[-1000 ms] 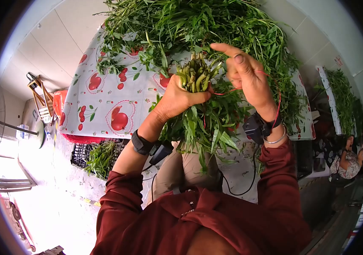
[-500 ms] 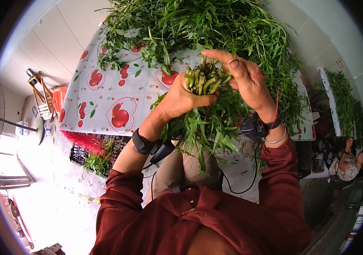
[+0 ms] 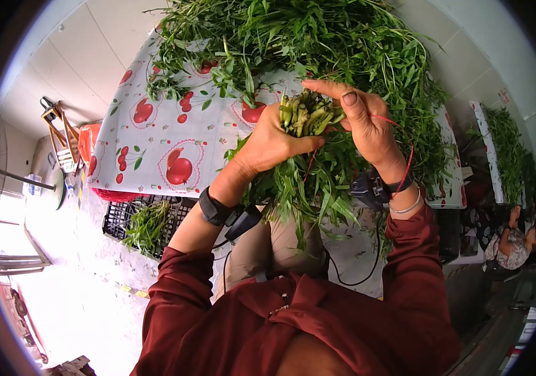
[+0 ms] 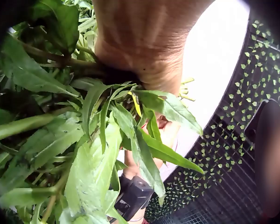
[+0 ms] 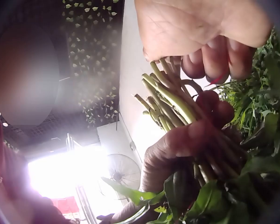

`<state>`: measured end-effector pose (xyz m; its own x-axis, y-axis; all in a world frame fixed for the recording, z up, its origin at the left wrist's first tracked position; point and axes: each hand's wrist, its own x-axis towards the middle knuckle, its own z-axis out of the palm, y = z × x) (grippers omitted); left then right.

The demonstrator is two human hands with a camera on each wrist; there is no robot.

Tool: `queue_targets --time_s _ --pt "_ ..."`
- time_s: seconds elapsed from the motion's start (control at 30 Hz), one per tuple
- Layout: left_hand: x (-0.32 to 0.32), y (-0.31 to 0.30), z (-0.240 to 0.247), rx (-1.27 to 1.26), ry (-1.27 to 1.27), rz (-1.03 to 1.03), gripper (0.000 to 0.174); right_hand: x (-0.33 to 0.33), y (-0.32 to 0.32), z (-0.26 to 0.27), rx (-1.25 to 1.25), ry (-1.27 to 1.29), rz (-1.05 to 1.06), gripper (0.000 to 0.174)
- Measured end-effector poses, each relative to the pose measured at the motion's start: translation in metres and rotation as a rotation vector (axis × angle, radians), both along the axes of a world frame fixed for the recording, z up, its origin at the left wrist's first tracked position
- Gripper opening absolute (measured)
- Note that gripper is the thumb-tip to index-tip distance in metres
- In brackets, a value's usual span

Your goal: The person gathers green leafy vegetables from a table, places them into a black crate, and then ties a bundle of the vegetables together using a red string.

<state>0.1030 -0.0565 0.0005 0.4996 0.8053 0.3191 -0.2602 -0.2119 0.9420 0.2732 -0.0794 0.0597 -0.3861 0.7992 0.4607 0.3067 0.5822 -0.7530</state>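
My left hand (image 3: 275, 139) grips a bunch of leafy green stems (image 3: 307, 114), its thumb across the stems. The cut ends point up toward the far side, while the leaves (image 4: 91, 158) hang below, large in the left wrist view. My right hand (image 3: 368, 122) is at the right of the cut ends, index finger stretched along them and thumb raised. In the right wrist view its other fingers (image 5: 214, 60) are curled, with thin red string (image 5: 219, 80) at them. That red string (image 3: 411, 163) trails over the right wrist, and a piece hangs by the bunch.
A large heap of greens (image 3: 293, 37) covers the back and right of the table with its fruit-print cloth (image 3: 155, 141). Below the left edge stands a black crate (image 3: 114, 222) with greens. Another person (image 3: 509, 241) sits far right beside more greens (image 3: 506, 150).
My right hand has come down and left, against the cut stem ends. The bunch has shifted slightly right and tilted, still in my left hand.
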Motion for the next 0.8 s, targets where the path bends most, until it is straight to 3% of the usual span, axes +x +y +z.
queue_targets --time_s 0.1,0.17,0.2,0.8 --pt "-0.002 0.004 0.001 0.042 0.072 -0.005 0.028 0.004 -0.001 -0.003 -0.128 -0.017 -0.052 0.043" --pt "-0.002 0.005 0.005 0.029 0.069 0.067 0.028 0.006 0.0 -0.008 -0.024 0.102 -0.067 0.044" --pt "-0.004 0.007 0.005 0.007 0.082 0.078 0.027 0.006 0.005 -0.008 0.154 0.126 0.015 0.044" --pt "-0.007 0.009 0.0 -0.023 0.09 0.072 0.025 0.0 0.006 -0.011 0.168 -0.064 0.088 0.04"
